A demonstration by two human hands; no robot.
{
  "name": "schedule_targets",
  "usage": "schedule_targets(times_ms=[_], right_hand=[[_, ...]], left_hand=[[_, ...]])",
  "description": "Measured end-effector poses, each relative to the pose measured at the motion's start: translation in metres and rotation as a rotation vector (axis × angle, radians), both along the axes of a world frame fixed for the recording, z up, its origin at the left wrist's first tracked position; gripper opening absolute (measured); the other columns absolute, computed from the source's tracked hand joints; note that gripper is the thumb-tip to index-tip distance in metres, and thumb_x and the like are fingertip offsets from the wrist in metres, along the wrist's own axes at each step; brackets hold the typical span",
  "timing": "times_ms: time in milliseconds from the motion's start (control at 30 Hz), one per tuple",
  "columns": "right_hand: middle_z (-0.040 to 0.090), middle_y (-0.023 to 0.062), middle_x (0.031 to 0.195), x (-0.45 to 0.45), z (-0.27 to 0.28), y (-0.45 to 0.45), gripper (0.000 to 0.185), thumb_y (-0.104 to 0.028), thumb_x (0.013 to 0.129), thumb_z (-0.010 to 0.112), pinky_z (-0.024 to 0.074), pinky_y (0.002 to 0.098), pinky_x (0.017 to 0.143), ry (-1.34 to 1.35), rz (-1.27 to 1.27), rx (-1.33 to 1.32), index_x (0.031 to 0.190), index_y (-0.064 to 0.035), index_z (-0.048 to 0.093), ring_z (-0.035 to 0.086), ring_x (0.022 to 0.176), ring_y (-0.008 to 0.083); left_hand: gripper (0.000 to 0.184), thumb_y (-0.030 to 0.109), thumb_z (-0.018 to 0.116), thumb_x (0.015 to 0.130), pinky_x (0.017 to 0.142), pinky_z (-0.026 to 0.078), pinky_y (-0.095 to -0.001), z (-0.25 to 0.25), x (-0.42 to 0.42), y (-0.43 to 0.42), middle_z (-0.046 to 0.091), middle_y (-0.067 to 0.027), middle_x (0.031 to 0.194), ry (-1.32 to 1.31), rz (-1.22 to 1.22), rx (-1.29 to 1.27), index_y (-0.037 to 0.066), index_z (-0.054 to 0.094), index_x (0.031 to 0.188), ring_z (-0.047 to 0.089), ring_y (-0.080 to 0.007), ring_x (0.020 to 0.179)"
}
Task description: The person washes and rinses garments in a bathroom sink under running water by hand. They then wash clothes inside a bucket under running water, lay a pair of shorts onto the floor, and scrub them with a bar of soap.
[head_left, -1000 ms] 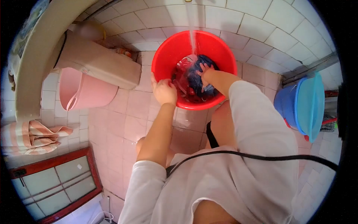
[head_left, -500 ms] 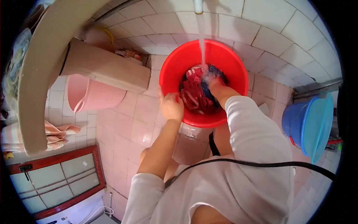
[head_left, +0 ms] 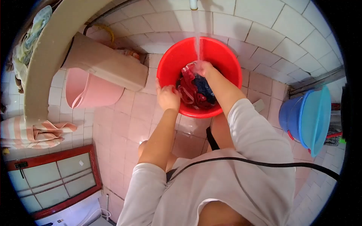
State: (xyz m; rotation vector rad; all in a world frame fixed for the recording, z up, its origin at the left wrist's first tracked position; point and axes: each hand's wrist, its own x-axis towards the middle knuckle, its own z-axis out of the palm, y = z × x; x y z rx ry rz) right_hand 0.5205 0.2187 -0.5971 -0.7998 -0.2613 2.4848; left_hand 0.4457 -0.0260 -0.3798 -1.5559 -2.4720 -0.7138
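Observation:
Wet red clothes [head_left: 187,86] and a dark blue garment [head_left: 204,87] lie bunched inside a red plastic basin [head_left: 229,64]. My left hand [head_left: 168,97] is closed over the basin's near-left rim. Inside the basin, my right hand [head_left: 204,68] is at the upper edge of the clothes, where a stream of water [head_left: 196,37] falls from the white tap [head_left: 193,4]. The splash and the hand itself hide its fingertips, so whether it grips cloth does not show.
A pink bucket [head_left: 107,91] is on the left, by a beige pedestal [head_left: 109,62]. At right is a blue bucket [head_left: 288,115] with a light blue basin [head_left: 317,120] against it. A black strap [head_left: 260,163] crosses in front of my body.
My right hand has come up out of the clothes toward the falling water, and more of the blue garment shows. My left hand stays on the rim. The whole view has shifted slightly.

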Motion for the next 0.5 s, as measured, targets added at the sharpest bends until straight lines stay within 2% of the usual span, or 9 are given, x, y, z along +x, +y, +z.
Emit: schedule_targets(times_ms=[33,67,100,200,300,367,500], right_hand=[[0.058,0.0149,0.089,0.001,0.019,-0.01,0.018,-0.002,0.085,0.039,0.0488,0.0403,0.063,0.001,0.003,-0.003,0.095,-0.0012,0.055,0.057,0.079,0.028],[0.058,0.0153,0.09,0.003,0.039,-0.022,0.02,-0.002,0.086,0.036,0.0492,0.042,0.065,-0.007,-0.121,-0.051,0.095,-0.0016,0.055,0.057,0.081,0.0283],[0.058,0.0157,0.092,0.002,0.039,-0.027,0.022,-0.002,0.087,0.033,0.0497,0.0437,0.066,-0.016,-0.245,-0.1,0.095,-0.0019,0.054,0.057,0.084,0.0287],[0.056,0.0179,0.095,0.0,0.04,-0.033,0.027,-0.002,0.088,0.028,0.0499,0.0471,0.071,-0.009,-0.314,-0.133,0.099,-0.001,0.052,0.056,0.085,0.032],[0.054,0.0181,0.102,-0.002,0.051,-0.034,0.029,-0.002,0.088,0.026,0.0484,0.0484,0.077,-0.056,-0.358,-0.156,0.104,-0.0012,0.051,0.055,0.087,0.0339],[0.053,0.0177,0.105,0.0,0.072,-0.042,0.03,-0.002,0.088,0.026,0.0479,0.0482,0.078,-0.072,-0.359,-0.153,0.106,-0.001,0.05,0.054,0.089,0.0339],[0.051,0.0166,0.109,0.004,0.078,-0.044,0.03,-0.001,0.087,0.028,0.0477,0.047,0.079,-0.084,-0.294,-0.104,0.108,0.0,0.049,0.052,0.094,0.0334]], left_hand=[[0.007,0.008,0.061,0.065,0.092,0.037,-0.0348,0.0,0.0,0.0,0.063,-0.0105,0.083,0.002,-0.004,0.003,0.006,0.065,0.071,0.038,-0.0292,0.12],[0.008,0.008,0.061,0.065,0.092,0.037,-0.0346,0.0,0.0,0.0,0.063,-0.0102,0.084,0.004,-0.007,0.006,0.006,0.065,0.072,0.037,-0.0287,0.12],[0.008,0.008,0.061,0.065,0.092,0.037,-0.0346,0.001,0.001,0.0,0.063,-0.0102,0.084,0.005,-0.004,0.0,0.006,0.065,0.072,0.037,-0.0287,0.12],[0.009,0.007,0.06,0.066,0.092,0.037,-0.0344,0.002,0.001,0.0,0.063,-0.0095,0.086,-0.024,0.015,-0.007,0.006,0.065,0.073,0.037,-0.0276,0.121],[0.008,0.007,0.06,0.066,0.092,0.037,-0.0339,0.001,-0.001,0.001,0.063,-0.0089,0.087,-0.007,0.011,-0.057,0.007,0.065,0.072,0.036,-0.0269,0.121],[0.008,0.007,0.06,0.066,0.092,0.037,-0.0339,-0.001,-0.002,0.001,0.063,-0.009,0.086,-0.008,-0.002,-0.069,0.007,0.065,0.072,0.036,-0.0273,0.121],[0.007,0.008,0.06,0.066,0.092,0.038,-0.0342,-0.001,0.0,0.0,0.063,-0.0092,0.086,0.002,0.005,-0.026,0.007,0.065,0.071,0.037,-0.0275,0.121]])
